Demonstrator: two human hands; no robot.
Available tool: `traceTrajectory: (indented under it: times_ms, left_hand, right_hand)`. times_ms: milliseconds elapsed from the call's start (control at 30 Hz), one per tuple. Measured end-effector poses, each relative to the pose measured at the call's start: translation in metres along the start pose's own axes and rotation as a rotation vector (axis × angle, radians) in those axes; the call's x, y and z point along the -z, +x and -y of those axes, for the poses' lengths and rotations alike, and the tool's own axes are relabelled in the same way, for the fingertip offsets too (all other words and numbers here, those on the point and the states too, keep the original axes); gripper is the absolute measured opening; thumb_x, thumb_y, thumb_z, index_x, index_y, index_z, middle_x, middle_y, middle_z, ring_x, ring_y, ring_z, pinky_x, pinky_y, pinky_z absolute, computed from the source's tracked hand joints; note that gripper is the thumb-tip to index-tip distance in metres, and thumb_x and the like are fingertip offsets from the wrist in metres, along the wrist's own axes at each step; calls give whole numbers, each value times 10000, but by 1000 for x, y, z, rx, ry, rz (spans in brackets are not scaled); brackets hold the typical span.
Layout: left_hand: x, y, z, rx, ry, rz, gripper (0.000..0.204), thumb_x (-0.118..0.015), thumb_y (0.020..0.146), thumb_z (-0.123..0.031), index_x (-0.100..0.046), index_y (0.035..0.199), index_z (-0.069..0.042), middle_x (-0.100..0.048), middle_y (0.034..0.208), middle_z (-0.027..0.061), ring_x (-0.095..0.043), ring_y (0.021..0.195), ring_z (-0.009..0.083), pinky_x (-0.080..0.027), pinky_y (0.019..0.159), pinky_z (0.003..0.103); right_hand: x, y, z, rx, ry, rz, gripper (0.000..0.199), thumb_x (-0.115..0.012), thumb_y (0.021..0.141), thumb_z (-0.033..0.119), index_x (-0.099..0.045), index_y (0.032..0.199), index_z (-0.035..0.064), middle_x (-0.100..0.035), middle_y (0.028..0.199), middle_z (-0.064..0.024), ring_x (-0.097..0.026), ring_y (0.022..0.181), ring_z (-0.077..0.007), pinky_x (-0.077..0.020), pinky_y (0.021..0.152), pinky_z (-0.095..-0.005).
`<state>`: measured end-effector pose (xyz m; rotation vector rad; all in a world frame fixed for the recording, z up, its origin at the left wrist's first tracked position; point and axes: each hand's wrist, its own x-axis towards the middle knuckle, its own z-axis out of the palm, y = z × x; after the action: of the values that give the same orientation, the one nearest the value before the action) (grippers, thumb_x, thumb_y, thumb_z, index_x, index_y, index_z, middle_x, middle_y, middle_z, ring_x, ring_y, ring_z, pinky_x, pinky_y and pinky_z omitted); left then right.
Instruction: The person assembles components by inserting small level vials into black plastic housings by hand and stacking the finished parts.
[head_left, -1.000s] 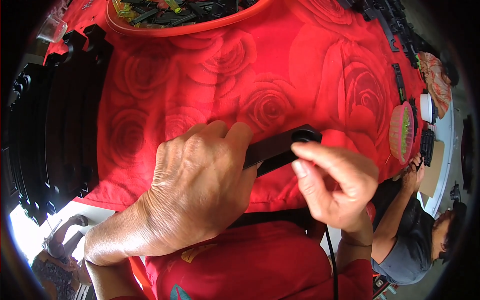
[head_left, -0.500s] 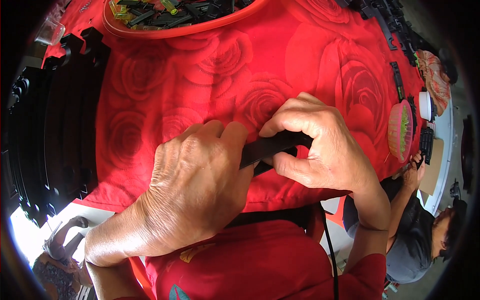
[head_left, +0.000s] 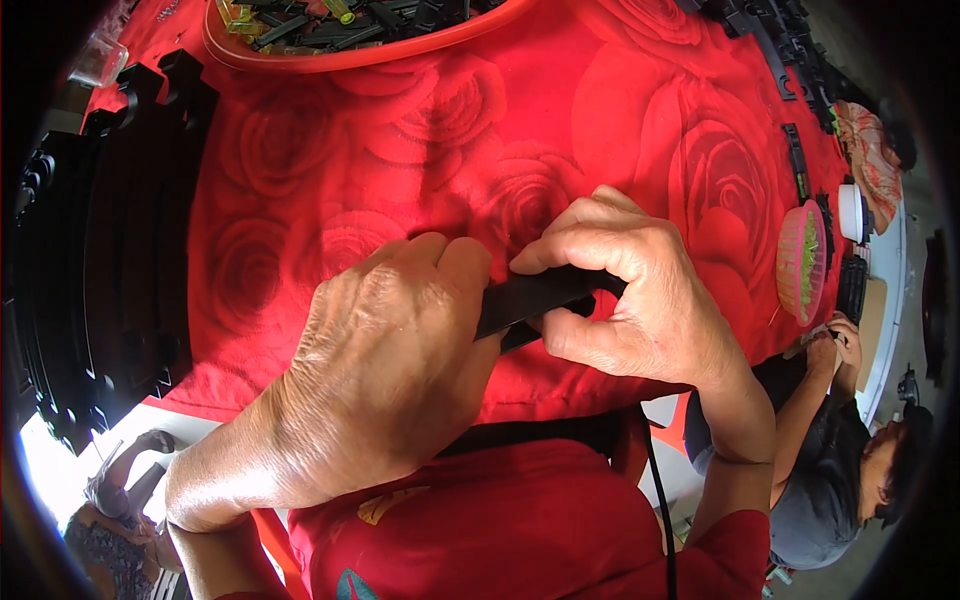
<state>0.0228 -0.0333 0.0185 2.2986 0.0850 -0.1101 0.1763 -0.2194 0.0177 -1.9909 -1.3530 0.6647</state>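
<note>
Over the near part of the red rose-patterned cloth (head_left: pixel 400 140), both of my hands grip one flat, dark plastic piece (head_left: pixel 535 298). My left hand (head_left: pixel 395 330) wraps round its left end, back of the hand up, so that end is hidden. At the other end my right hand (head_left: pixel 630 285) pinches it between thumb and curled fingers. A second black edge shows just under the piece; whether it is part of the same thing I cannot tell.
Long black notched plastic parts (head_left: pixel 120 240) stand stacked at the left. A red basin (head_left: pixel 370 62) of small black and yellow pieces sits at the far side. To the right are a pink basket (head_left: pixel 800 260), a white round container (head_left: pixel 852 212) and a co-worker (head_left: pixel 825 480).
My hands stay on the dark piece and have shifted only slightly to the left. On the right, the co-worker's hands have moved closer together.
</note>
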Motion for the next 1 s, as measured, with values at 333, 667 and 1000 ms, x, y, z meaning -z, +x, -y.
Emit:
traceTrajectory:
  times_ms: [333,667,1000]
  left_hand:
    - [-2,0,-1,-17,17,-33,258,-782,852,-44,-586,1013,-2,-610,889,186,-632,806,416,-497,670,506]
    - [-2,1,-2,17,19,-1,262,-799,844,-56,-586,988,-7,-605,876,181,-632,790,414,-496,663,502]
    - [-1,0,3,-9,-68,-14,241,-811,865,-82,-617,977,9,-622,858,192,-647,773,409,-487,643,485]
  right_hand:
    - [-8,0,-4,70,38,-90,240,-795,697,60,-766,934,39,-666,783,-49,-607,735,-240,-499,726,-364]
    - [-7,1,-4,85,57,-78,234,-793,704,63,-768,935,33,-669,780,-52,-623,737,-242,-500,749,-371]
    - [1,-2,-3,154,-3,-128,341,-866,696,92,-792,1021,19,-717,922,-91,-646,833,-253,-518,770,-379]
